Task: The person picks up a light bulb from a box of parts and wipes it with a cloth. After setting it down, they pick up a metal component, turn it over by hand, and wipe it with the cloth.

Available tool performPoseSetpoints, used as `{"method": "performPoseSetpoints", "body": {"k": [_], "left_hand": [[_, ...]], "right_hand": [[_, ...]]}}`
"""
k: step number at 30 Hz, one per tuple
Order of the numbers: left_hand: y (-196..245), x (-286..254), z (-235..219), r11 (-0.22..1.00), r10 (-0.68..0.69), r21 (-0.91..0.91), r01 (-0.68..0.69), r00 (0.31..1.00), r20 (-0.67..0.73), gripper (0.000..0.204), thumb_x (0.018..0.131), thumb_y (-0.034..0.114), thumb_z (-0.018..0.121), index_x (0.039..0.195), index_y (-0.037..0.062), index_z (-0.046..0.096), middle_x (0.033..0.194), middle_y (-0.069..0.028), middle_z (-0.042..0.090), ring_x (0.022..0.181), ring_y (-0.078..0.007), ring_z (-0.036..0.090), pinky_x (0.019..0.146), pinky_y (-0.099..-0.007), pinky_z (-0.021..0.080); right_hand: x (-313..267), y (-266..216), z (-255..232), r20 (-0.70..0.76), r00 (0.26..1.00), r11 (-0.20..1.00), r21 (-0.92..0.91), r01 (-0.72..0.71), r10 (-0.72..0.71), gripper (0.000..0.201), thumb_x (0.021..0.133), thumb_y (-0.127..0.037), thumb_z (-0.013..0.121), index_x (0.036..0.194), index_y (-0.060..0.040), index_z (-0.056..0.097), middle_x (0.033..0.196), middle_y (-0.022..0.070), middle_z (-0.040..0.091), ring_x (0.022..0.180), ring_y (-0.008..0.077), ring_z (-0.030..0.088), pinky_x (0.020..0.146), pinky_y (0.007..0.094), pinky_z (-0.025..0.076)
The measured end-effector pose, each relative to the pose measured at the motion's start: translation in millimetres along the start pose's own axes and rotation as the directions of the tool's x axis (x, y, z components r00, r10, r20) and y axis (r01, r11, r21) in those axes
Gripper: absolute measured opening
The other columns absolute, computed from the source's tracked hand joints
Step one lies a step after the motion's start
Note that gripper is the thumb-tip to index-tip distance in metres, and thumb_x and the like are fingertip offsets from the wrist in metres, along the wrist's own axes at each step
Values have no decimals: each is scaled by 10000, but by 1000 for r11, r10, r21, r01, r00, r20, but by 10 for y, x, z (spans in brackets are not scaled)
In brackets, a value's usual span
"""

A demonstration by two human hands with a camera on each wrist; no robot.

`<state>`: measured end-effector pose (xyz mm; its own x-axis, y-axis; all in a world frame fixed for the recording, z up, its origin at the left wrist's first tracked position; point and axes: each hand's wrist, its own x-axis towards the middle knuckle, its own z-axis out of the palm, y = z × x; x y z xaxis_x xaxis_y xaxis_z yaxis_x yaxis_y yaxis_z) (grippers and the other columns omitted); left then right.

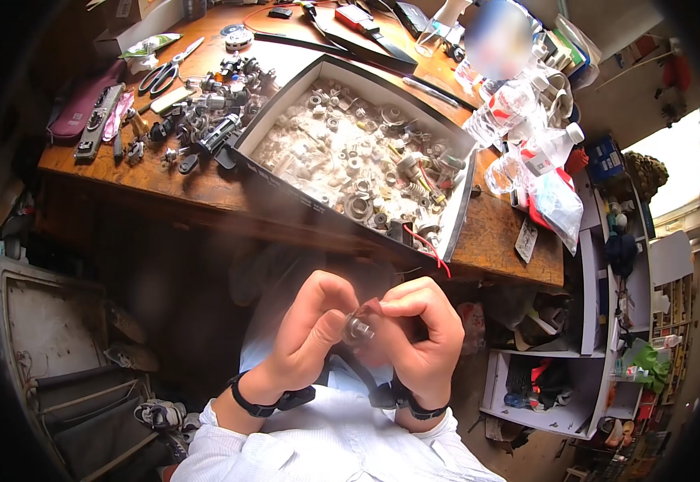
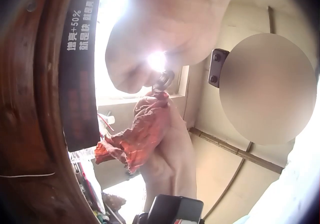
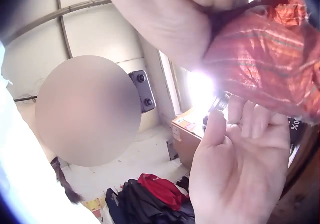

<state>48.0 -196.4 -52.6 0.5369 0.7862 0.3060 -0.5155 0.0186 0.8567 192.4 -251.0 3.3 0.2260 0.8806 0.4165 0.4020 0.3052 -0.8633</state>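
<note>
- The small round metal part (image 1: 359, 328) sits between your two hands, held up in front of your chest and below the near edge of the desk (image 1: 205, 189).
- A red cloth (image 1: 372, 307) lies against the part on its right side; from the left wrist view the cloth (image 2: 142, 134) hangs down bunched below the part (image 2: 164, 79).
- Your left hand (image 1: 311, 321) has its fingers curled and pinches the metal part from the left, thumb and fingertips on it.
- Your right hand (image 1: 419, 329) has its fingers curled round the red cloth and presses it against the part; in the right wrist view the cloth (image 3: 260, 59) is gathered in that hand's fingers.
- Both wrists wear black straps, and your sleeves are white.
- Just beyond your hands, on the desk, stands a wide shallow box (image 1: 282, 104) with dark walls, full of pale and metal small parts, nuts and rings.
- A red wire (image 1: 433, 249) hangs over the box's near right corner.
- To the left of the box lies a heap of dark small parts (image 1: 205, 120), and further left scissors (image 1: 165, 71) and a purplish case (image 1: 77, 104).
- To the right of the box stand clear plastic bottles (image 1: 519, 112) and bags.
- A white shelf (image 1: 591, 305) with odds and ends stands right of the desk.
</note>
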Motion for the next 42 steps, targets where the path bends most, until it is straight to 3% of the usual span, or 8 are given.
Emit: {"method": "performPoseSetpoints", "body": {"k": [5, 12, 21, 28, 31, 33, 36, 42], "left_hand": [[63, 2, -36, 950, -135, -271, 157, 986, 100, 309, 1021, 291, 480, 1161, 18, 440, 952, -28, 505, 754, -59, 457, 634, -212, 398], [106, 0, -57, 942, -99, -306, 135, 987, 129, 236, 1023, 213, 480, 1124, 0, 483, 873, -33, 503, 673, -61, 440, 595, -210, 382], [131, -3, -110, 992, -125, 7, 125, 989, 77, 281, 1020, 241, 494, 951, -13, 594, 775, -24, 517, 659, -98, 463, 592, -239, 371], [140, 63, -91, 948, 19, 313, -62, 990, 137, 284, 1015, 238, 481, 890, 8, 590, 732, -96, 505, 622, -219, 486, 582, -307, 395], [145, 21, -101, 977, -78, 209, 47, 987, 142, 316, 1027, 258, 464, 870, 13, 587, 699, -59, 491, 593, -162, 466, 547, -283, 371], [195, -19, -141, 913, -391, -30, 408, 892, 227, 334, 1037, 277, 452, 862, 26, 588, 677, 6, 459, 577, -81, 419, 520, -239, 338], [179, -48, -173, 815, -470, -236, 530, 842, 266, 288, 1039, 290, 450, 960, 40, 570, 725, 48, 446, 589, -28, 374, 515, -202, 314], [200, 5, -10, 890, -274, -334, 311, 949, 154, 241, 1026, 231, 488, 1150, 26, 474, 789, 26, 472, 605, -40, 374, 535, -207, 334]], "right_hand": [[-14, -48, -34, -19, 999, 1000, -8, -28, 28, 139, 784, 84, 709, 886, 17, 644, 881, 89, 615, 694, 93, 605, 570, 203, 478], [-23, -98, -23, -50, 998, 998, 50, -43, 46, 131, 793, 90, 703, 885, 25, 636, 883, 90, 602, 667, 67, 594, 537, 192, 472], [-35, -147, 2, -25, 996, 991, 100, -84, 87, 129, 796, 95, 697, 885, 27, 634, 891, 92, 594, 667, 68, 603, 537, 193, 484], [-32, -85, -15, -57, 998, 1000, -12, 8, -9, 143, 770, 72, 727, 875, 6, 656, 872, 91, 615, 665, 91, 603, 543, 213, 478], [-13, -100, -29, -33, 999, 1000, -16, 0, 0, 135, 770, 67, 727, 868, -3, 664, 863, 86, 621, 676, 96, 602, 558, 215, 472], [-6, -79, -41, 5, 999, 999, -22, 48, -48, 126, 772, 68, 722, 861, -1, 664, 862, 86, 623, 700, 104, 605, 581, 213, 474], [-22, -38, -50, 41, 999, 998, 55, -4, 2, 124, 780, 62, 717, 875, 8, 656, 868, 86, 614, 716, 106, 598, 595, 211, 468], [-101, 4, 43, -65, 987, 976, 172, -133, 146, 124, 799, 51, 704, 894, 26, 629, 880, 80, 586, 709, 76, 565, 587, 195, 448]]}}
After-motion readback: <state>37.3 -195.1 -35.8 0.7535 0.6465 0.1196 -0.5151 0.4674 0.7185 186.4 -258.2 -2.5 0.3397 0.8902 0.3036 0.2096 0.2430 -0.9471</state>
